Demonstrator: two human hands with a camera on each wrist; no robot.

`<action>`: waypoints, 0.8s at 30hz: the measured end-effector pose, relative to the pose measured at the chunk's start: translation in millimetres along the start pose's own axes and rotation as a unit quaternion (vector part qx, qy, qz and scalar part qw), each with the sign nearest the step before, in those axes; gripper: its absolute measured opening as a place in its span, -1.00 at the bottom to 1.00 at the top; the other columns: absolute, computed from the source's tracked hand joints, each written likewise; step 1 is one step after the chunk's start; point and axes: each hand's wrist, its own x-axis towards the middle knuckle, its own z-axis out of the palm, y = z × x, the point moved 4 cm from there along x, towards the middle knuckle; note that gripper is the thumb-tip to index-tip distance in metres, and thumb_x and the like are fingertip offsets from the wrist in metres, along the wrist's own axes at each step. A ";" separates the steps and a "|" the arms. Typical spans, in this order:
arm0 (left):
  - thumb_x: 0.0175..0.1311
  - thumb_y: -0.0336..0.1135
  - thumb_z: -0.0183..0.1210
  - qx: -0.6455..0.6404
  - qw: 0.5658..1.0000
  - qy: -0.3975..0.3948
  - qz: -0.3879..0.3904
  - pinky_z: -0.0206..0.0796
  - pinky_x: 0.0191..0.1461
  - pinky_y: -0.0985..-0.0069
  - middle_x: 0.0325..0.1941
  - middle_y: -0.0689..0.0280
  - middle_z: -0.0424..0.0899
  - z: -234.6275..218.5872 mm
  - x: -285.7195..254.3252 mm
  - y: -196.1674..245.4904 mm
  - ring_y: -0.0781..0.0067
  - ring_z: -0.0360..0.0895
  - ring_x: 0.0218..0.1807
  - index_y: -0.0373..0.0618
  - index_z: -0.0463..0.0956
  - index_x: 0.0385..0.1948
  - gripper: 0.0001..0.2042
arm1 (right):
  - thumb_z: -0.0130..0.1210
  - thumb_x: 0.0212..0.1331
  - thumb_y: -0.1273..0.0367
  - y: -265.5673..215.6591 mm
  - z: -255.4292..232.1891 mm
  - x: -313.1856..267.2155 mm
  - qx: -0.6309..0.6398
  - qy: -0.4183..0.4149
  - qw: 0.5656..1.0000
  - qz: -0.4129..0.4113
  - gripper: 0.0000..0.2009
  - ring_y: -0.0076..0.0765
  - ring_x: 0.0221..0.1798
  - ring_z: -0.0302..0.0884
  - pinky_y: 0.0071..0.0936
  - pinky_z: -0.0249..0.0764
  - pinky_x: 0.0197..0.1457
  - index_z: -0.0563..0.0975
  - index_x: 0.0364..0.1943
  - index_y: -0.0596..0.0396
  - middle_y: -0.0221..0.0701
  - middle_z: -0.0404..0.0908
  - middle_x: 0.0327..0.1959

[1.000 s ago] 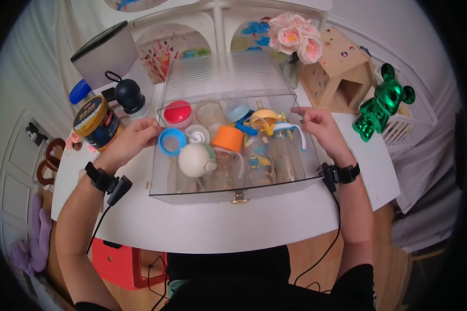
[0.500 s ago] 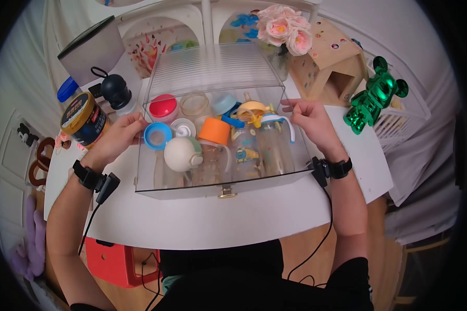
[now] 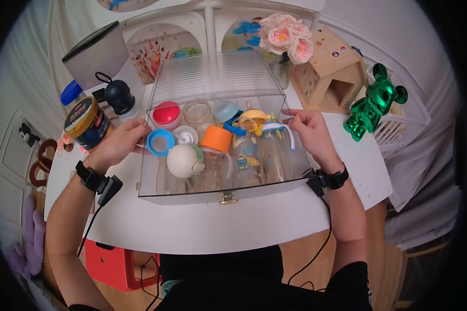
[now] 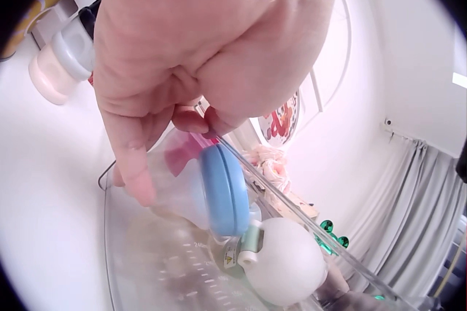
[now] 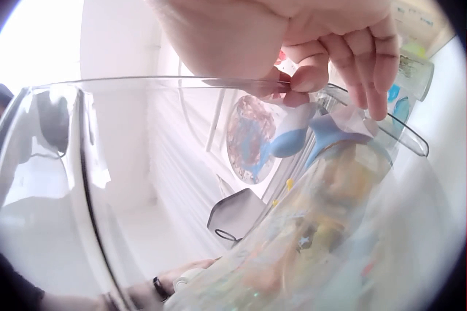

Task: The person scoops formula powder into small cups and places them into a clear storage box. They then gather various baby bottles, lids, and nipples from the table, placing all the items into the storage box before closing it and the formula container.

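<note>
A clear plastic box with a raised ribbed lid stands on the white table. My left hand pinches the top edge of its left side wall between thumb and finger, as the left wrist view shows. On the other side my right hand pinches the right wall's edge, with the remaining fingers hanging outside. Inside are several bottles: one with a blue ring cap, one with a round white top, one with an orange cap, one with a blue-and-white handled top. A red lid sits behind.
Left of the box stand a yellow-lidded tub and a dark-topped bottle. Behind are a grey bin and pink flowers. A wooden house and a shiny green bear figure stand on the right.
The head view has shifted a little, moving the whole scene left in it. Both hands keep their hold on the box's side walls, and its contents look unchanged.
</note>
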 end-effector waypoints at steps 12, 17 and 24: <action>0.61 -0.22 0.04 0.020 1.000 0.001 0.006 0.66 0.09 0.37 -0.13 0.43 0.64 2.9 -4.0 4.6 0.61 0.64 -0.11 -0.08 0.55 -0.14 -0.82 | 0.19 0.30 0.44 -3.0 -0.3 -2.4 -0.019 0.001 1.000 0.007 -0.69 -0.30 0.25 0.65 -0.44 0.50 0.07 0.46 -0.61 0.27 -0.47 0.46 -0.60; 0.65 -0.18 0.04 0.009 1.000 0.015 0.013 0.63 0.15 0.40 -0.11 0.45 0.65 6.3 -8.1 6.4 0.63 0.64 -0.08 -0.05 0.55 -0.11 -0.81 | 0.19 0.30 0.44 -1.9 -2.0 0.3 -0.022 0.007 1.000 0.007 -0.69 -0.33 0.22 0.66 -0.43 0.50 0.05 0.46 -0.61 0.23 -0.45 0.53 -0.53; 0.69 -0.10 0.02 0.022 1.000 0.007 0.020 0.61 0.19 0.38 -0.06 0.46 0.67 4.4 -4.6 -1.6 0.65 0.64 -0.01 -0.02 0.52 -0.08 -0.78 | 0.19 0.25 0.47 -1.3 -3.1 2.6 -0.033 -0.006 0.999 0.000 -0.71 -0.30 0.24 0.65 -0.40 0.51 0.04 0.44 -0.62 0.22 -0.48 0.48 -0.57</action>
